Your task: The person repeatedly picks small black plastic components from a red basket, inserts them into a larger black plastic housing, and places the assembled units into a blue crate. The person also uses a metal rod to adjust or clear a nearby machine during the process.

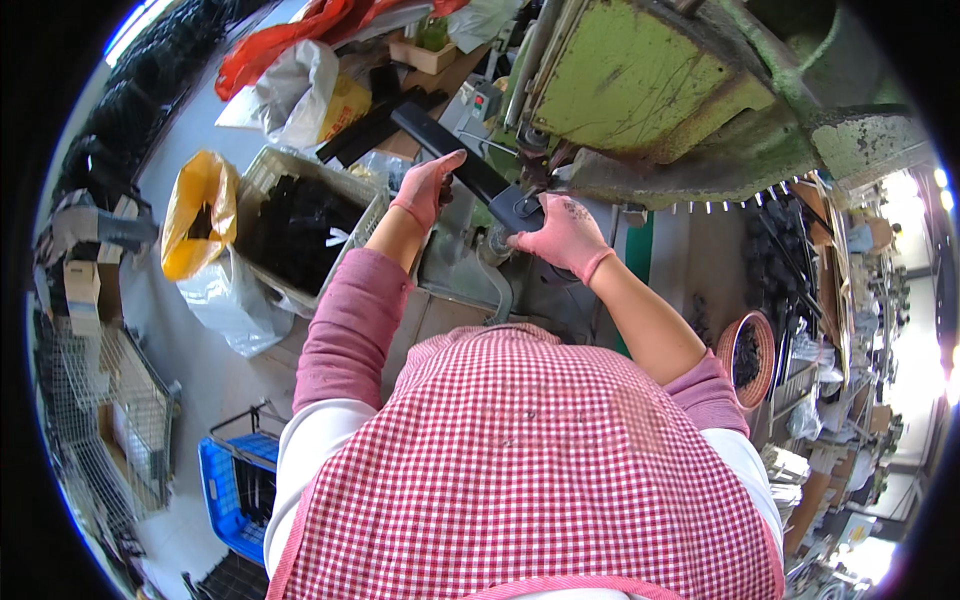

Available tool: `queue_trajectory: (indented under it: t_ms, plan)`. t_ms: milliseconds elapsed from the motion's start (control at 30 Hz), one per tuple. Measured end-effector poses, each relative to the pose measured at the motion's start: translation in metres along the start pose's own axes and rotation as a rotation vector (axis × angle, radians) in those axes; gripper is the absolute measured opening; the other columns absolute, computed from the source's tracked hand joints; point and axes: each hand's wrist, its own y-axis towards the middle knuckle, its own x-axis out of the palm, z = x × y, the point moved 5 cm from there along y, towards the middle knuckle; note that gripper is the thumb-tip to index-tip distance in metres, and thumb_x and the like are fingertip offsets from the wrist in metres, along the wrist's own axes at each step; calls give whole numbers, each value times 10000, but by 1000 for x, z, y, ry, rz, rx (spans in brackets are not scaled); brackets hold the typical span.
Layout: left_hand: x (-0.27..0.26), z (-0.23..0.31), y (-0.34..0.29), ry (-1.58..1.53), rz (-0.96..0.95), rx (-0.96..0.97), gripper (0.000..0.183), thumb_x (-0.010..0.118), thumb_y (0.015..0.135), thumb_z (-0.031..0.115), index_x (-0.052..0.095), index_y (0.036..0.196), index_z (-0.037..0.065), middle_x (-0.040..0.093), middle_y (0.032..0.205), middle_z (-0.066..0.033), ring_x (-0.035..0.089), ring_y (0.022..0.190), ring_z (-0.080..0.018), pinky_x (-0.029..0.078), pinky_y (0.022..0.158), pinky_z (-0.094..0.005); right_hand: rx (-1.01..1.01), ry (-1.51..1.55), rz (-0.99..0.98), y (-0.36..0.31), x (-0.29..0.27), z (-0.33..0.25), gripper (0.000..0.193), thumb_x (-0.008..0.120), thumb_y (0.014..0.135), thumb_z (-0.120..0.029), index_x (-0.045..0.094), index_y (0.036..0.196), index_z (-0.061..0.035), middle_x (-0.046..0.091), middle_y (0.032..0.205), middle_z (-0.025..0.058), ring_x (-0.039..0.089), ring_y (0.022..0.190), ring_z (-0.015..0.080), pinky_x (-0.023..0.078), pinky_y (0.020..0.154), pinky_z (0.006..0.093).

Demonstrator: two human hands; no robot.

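Observation:
A long black bar-shaped part (462,156), perhaps a plastic handle, slants across in front of me from upper left to lower right. My left hand (428,187), in a pink glove, is closed around its middle stretch from the near side. At its lower right end my right hand (572,238), gloved the same way, grips it with the thumb along the near side. The far fingers of both hands are hidden. That end lies close to the tooling of a green machine (640,85); whether they touch, I cannot tell.
Left of me stands a pale crate (262,155) of black parts, beside a yellow bag (180,255). A blue basket (225,480) and a wire cage (85,400) are lower left. More black bars (368,135) lie on the bench. A round pink basket (768,350) stands right.

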Motion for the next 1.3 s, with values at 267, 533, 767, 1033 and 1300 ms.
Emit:
queue_trajectory:
  t_ms: [267,533,767,1033,1300]
  plan:
    - [13,0,13,-90,-235,63,313,525,992,236,666,1210,60,693,1118,-20,642,942,-111,499,734,-252,62,90,82,-16,-6,8,466,733,648,-398,707,887,1,706,854,209,700,812,357,562,781,415]
    - [-6,-3,17,-33,-219,40,214,541,994,316,697,1018,173,626,743,103,487,551,-27,308,448,-196,55,107,14,-13,8,10,631,780,654,-374,628,1117,28,664,1109,229,653,1023,371,527,898,416]
    - [-3,9,23,-90,-100,6,227,483,990,337,638,943,177,612,763,51,549,623,-122,415,528,-259,30,183,-95,-23,-17,0,673,797,670,-410,614,1116,61,679,1080,230,666,1023,359,527,868,409]
    - [29,56,33,-68,-503,164,422,503,966,333,596,1274,60,644,1254,-102,633,1083,-231,519,914,-346,105,292,66,-32,-18,42,704,808,652,-391,529,1020,141,673,963,260,691,899,316,544,755,349]
    - [-105,-60,14,-151,72,-84,323,580,964,330,496,694,175,454,625,29,457,569,-149,404,570,-284,693,746,71,-211,61,216,790,900,573,-399,578,1143,44,655,1121,200,634,1034,292,509,865,402]
